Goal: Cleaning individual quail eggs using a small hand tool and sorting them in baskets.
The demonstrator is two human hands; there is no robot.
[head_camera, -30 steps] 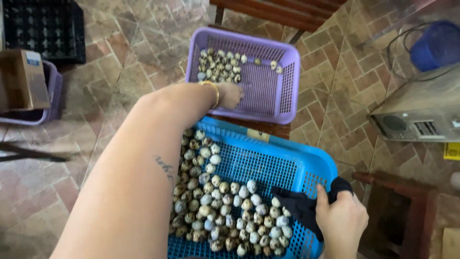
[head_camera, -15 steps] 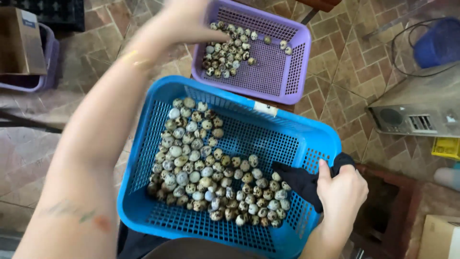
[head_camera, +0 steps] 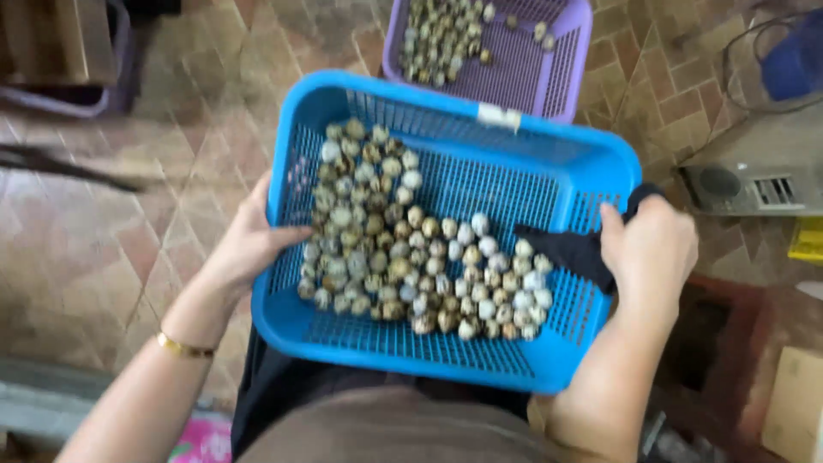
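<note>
Both hands now clamp the blue basket [head_camera: 549, 154] of speckled eggs [head_camera: 411, 257]: left hand [head_camera: 249, 244], back from the purple basket [head_camera: 557, 77], grips its rim, right hand [head_camera: 647, 253] pinches a dark cloth [head_camera: 570, 249] against the opposite rim.

Floor [head_camera: 197, 94]: paved in irregular reddish-brown and tan tiles with pale joints, evenly lit by soft daylight. Far left: a purple crate [head_camera: 81, 90] is seen, blurred, with a brown box-like shape inside it. Right: a grey metal appliance [head_camera: 754, 184] with a round dial and vent slots is set on the floor. Far right corner: a blue container [head_camera: 797, 60] ringed by a dark cable. Near right: a cardboard box [head_camera: 793, 411] is partly shown. Right edge: a yellow object [head_camera: 807, 240].
</note>
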